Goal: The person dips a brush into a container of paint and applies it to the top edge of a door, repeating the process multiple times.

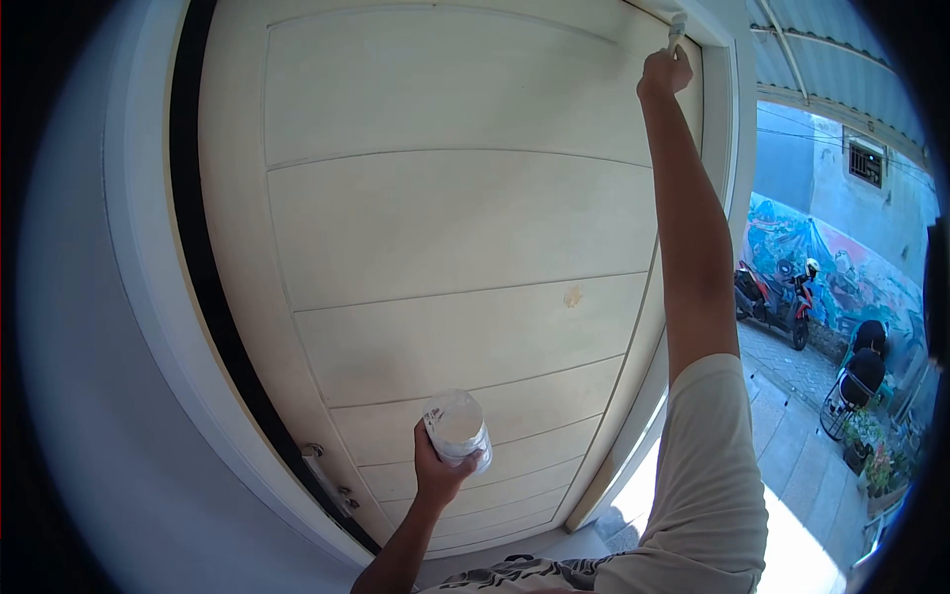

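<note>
My right hand [665, 73] is raised to the top right corner of a cream panelled door [465, 228], fingers closed round the handle of a paintbrush [677, 32]. The brush's bristles point up at the white door frame [719, 109]. Lower down, in front of the door, my left hand [441, 471] grips a clear plastic tub [457, 426] from below and the side. Pale paint shows inside the tub, and its wall is smeared with it.
A metal door handle [329, 479] sits at the door's lower left. Outside, on the right, a red and black motorcycle [777, 299] stands by a painted wall [841, 277]. Potted plants [871, 450] line the paving, and a corrugated roof [841, 49] hangs above.
</note>
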Available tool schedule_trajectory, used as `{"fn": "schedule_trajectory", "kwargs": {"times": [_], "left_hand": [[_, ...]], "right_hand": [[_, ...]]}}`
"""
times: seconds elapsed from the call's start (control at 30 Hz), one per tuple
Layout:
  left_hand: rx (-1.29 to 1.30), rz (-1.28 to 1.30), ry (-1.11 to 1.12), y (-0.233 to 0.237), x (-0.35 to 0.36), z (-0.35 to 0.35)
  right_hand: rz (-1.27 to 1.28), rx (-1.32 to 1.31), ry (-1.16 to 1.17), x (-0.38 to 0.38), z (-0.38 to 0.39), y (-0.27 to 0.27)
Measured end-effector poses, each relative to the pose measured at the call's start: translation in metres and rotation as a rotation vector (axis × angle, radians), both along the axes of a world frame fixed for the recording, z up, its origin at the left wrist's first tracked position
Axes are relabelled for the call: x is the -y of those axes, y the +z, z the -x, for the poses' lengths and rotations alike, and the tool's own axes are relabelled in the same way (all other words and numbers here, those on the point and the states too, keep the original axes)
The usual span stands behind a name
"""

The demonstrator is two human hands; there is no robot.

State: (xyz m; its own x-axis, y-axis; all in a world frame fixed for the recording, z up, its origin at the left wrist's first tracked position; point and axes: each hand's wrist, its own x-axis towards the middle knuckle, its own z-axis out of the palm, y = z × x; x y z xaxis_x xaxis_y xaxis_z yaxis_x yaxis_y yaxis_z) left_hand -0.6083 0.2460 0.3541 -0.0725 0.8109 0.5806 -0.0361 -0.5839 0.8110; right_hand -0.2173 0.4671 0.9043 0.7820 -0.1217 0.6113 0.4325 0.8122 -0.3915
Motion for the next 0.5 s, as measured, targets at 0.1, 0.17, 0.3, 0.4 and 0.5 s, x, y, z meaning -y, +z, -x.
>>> {"fn": "schedule_trajectory", "kwargs": {"times": [0.1, 0.17, 0.3, 0.4, 0.5], "left_hand": [[0.001, 0.011, 0.040, 0.004, 0.014, -0.007], [0.024, 0.012, 0.056, -0.002, 0.017, -0.012], [0.011, 0.014, 0.100, 0.000, 0.025, -0.033], [-0.008, 0.023, 0.154, 0.000, 0.034, -0.040], [0.021, 0.022, 0.168, 0.003, 0.046, -0.047]], "right_hand": [[-0.169, 0.050, 0.289, -0.008, 0.055, 0.020], [-0.289, 0.198, 0.276, -0.015, 0.123, 0.024], [-0.206, 0.586, 0.114, 0.026, 0.219, 0.007], [-0.199, 0.732, 0.091, 0.031, 0.207, 0.013], [-0.252, 0.726, 0.039, 0.006, 0.137, 0.027]]}}
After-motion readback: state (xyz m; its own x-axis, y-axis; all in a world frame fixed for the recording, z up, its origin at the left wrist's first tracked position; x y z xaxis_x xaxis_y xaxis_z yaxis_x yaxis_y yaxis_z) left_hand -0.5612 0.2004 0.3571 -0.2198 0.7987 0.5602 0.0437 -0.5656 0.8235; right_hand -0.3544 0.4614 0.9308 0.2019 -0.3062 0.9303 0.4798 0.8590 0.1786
